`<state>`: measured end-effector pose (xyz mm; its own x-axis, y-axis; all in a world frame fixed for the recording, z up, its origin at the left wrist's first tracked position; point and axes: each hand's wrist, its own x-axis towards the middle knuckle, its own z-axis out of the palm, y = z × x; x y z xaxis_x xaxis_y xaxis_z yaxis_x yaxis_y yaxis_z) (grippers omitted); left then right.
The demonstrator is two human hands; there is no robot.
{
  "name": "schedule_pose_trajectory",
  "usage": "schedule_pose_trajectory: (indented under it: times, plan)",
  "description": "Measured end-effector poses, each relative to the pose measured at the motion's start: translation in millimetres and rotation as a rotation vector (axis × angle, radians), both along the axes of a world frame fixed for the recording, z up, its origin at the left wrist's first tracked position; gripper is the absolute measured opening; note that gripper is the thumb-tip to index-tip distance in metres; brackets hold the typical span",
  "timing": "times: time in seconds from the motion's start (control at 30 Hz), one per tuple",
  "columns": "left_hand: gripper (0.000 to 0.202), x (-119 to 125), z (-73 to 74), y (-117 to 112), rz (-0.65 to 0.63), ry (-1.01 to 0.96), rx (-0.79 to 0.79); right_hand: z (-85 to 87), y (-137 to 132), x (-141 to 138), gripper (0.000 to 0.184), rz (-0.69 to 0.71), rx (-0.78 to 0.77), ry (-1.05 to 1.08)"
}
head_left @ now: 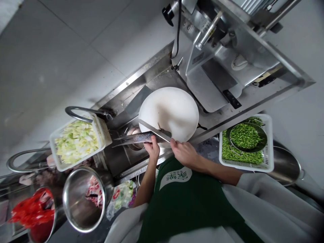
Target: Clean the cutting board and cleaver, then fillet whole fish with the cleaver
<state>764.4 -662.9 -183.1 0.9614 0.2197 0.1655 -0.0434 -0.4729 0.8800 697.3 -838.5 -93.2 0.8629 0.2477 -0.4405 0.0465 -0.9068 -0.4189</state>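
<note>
A grey fish [138, 138] lies across the near edge of a round white cutting board [172, 108], its tail sticking out past the edge over a sink. My left hand [152, 149] is closed around the fish's body. My right hand [184, 152] grips the handle of a cleaver [154, 130], whose long blade lies on the fish close to my left fingers. Both forearms reach in from below, over a green apron [187, 206].
A white basket of chopped cabbage [76, 141] sits by a faucet [83, 113]. On the other side, a white basket [268, 148] holds chopped greens and a strainer [246, 136]. Steel bowls [83, 199] with meat and a red bag [31, 209] stand nearer. Behind the board stands a slicing machine [222, 57].
</note>
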Motion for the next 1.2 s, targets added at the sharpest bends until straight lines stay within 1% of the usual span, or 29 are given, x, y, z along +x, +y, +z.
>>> schedule_pose_trajectory:
  times: [0.1,0.2,0.3,0.4,0.47,0.57,0.77,0.87,0.97,1.1,1.2]
  plan:
    - [0.06,-3,-3.3,4,-0.027,0.011,-0.008,2.6,1,-1,0.046,-0.01,-0.023,0.016]
    - [0.059,-6,-3.8,7,-0.09,-0.039,-0.023,5.3,0,-2,0.045,-0.005,-0.022,0.038]
    - [0.056,-10,-1.7,7,-0.142,-0.057,-0.039,8.4,-3,-1,0.044,0.005,-0.023,0.039]
    - [0.052,-14,1.7,6,-0.231,-0.072,-0.009,10.0,-6,-1,0.045,0.0,-0.043,0.072]
    - [0.047,-17,3.8,5,-0.271,-0.103,0.002,9.3,-6,-1,0.046,0.008,-0.034,0.052]
    - [0.044,-20,4.9,4,-0.265,-0.13,-0.015,5.9,-6,-1,0.046,0.005,-0.03,0.05]
    - [0.05,-24,1.9,5,-0.242,-0.064,-0.05,1.0,1,-2,0.046,-0.02,-0.045,0.078]
    - [0.045,-24,2.2,7,-0.247,-0.092,-0.057,0.8,3,-1,0.044,-0.027,-0.059,0.111]
    - [0.043,-24,3.2,10,-0.25,-0.099,-0.067,-0.1,5,0,0.046,-0.02,-0.052,0.097]
    - [0.048,-23,3.2,13,-0.231,-0.064,-0.029,-2.8,7,3,0.046,-0.026,-0.059,0.113]
    - [0.05,-23,2.9,13,-0.245,-0.06,-0.043,-3.2,8,2,0.044,-0.025,-0.059,0.101]
